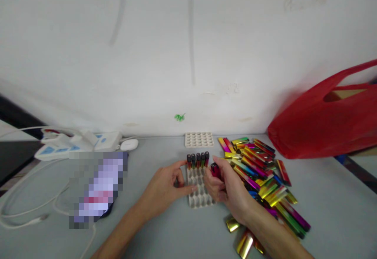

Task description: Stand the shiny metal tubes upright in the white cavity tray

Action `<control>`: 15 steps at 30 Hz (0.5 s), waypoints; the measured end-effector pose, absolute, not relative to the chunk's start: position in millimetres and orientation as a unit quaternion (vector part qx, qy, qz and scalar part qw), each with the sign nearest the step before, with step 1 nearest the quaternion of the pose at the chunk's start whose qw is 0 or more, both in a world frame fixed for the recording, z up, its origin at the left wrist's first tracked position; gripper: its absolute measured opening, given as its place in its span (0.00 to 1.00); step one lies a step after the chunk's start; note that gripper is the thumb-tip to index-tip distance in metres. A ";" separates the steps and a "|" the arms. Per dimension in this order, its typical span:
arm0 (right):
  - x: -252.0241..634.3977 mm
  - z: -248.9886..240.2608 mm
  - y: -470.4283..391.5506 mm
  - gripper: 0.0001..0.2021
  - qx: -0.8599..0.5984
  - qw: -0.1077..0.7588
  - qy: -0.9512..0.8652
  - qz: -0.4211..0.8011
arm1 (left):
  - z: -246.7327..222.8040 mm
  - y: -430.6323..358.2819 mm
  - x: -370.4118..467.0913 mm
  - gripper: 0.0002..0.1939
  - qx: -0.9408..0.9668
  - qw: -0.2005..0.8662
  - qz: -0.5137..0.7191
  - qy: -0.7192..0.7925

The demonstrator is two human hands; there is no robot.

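Tube (pixel 216 169) in right grip (pixel 226 183); black-capped

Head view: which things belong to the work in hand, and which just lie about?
In use: black-topped piece in the right hand, five standing pieces, cupped tray beneath them, pile of shiny pieces; probably the white tray by the wall.

Lying about: red bag, power strip, pixelated device.

Your left hand (pixel 166 184) arches at the tray's (pixel 203 202) left edge, thumb and index spread | your right hand (pixel 228 186) curls closed by its right edge | forearms (pixel 129 227) converge toward it
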State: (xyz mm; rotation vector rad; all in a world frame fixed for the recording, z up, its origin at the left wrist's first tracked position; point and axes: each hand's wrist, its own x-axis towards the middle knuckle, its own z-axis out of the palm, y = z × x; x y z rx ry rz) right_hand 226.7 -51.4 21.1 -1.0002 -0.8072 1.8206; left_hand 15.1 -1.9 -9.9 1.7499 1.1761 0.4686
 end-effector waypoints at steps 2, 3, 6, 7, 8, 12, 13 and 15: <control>225.8 20.9 -51.2 0.31 -0.420 0.437 -0.321 0.728 | -10.0 -2.1 15.6 0.44 0.712 0.472 0.190 0.484; 225.3 20.9 -51.5 0.31 -0.428 0.434 -0.319 0.726 | -9.9 -2.2 15.8 0.44 0.711 0.472 0.191 0.485; 223.9 21.1 -53.5 0.30 -0.446 0.419 -0.318 0.724 | -9.8 -2.2 16.1 0.43 0.710 0.475 0.193 0.483; 223.4 21.2 -54.3 0.30 -0.450 0.413 -0.320 0.724 | -10.0 -2.1 16.1 0.43 0.710 0.476 0.193 0.482; 222.9 21.3 -55.1 0.30 -0.452 0.409 -0.323 0.724 | -10.5 -1.9 16.0 0.43 0.711 0.476 0.192 0.481; 220.7 20.8 -57.3 0.28 -0.467 0.406 -0.325 0.716 | -13.5 -1.4 15.2 0.44 0.713 0.473 0.197 0.478; 220.2 20.3 -57.6 0.28 -0.471 0.405 -0.323 0.714 | -14.1 -1.4 15.1 0.43 0.714 0.472 0.199 0.477; 219.3 19.5 -58.2 0.27 -0.478 0.403 -0.323 0.711 | -14.6 -1.8 15.0 0.42 0.716 0.469 0.201 0.476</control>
